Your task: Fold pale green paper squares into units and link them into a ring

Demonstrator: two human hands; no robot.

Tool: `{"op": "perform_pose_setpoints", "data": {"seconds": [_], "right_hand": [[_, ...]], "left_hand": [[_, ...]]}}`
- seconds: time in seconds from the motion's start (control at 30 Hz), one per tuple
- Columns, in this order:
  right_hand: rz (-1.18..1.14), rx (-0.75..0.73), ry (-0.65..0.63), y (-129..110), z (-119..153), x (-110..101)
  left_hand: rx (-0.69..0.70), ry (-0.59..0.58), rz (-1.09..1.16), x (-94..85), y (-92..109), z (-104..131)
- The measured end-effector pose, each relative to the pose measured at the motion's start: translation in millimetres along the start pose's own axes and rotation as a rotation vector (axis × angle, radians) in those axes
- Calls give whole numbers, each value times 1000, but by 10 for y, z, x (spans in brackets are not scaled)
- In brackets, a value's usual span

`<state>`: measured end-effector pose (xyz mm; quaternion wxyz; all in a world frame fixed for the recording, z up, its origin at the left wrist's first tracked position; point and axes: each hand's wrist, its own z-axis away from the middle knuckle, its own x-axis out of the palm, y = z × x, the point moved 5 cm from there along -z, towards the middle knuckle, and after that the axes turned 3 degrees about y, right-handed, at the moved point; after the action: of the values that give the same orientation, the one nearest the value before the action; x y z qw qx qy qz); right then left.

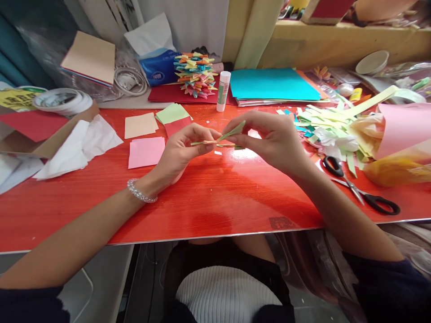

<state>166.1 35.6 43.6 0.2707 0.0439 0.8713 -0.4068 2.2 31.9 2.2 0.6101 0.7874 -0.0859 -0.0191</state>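
Both my hands meet above the middle of the red table, holding a small folded paper piece in green and orange. My left hand pinches its left end between thumb and fingers. With thumb and forefinger, my right hand grips a raised green flap on the other side. Left of my hands lie pink paper squares, beige squares, and green squares with a red one on top. Behind my hands a glue stick stands upright with its cap on.
A colourful folded-paper model stands at the back beside a blue tissue pack. Teal paper sheets lie behind. Black-handled scissors and paper scraps lie at right. A cardboard box with tape rolls stands left.
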Motion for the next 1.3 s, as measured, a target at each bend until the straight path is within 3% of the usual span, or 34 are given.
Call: {"op": "perform_pose_setpoints", "data": {"seconds": [1.03, 1.3], "right_hand": [[199, -58, -8, -106, 21, -17], [239, -133, -27, -143, 42, 9]], "left_hand": [[-12, 58, 2, -13, 4, 18], [-9, 60, -19, -17, 9, 22]]}}
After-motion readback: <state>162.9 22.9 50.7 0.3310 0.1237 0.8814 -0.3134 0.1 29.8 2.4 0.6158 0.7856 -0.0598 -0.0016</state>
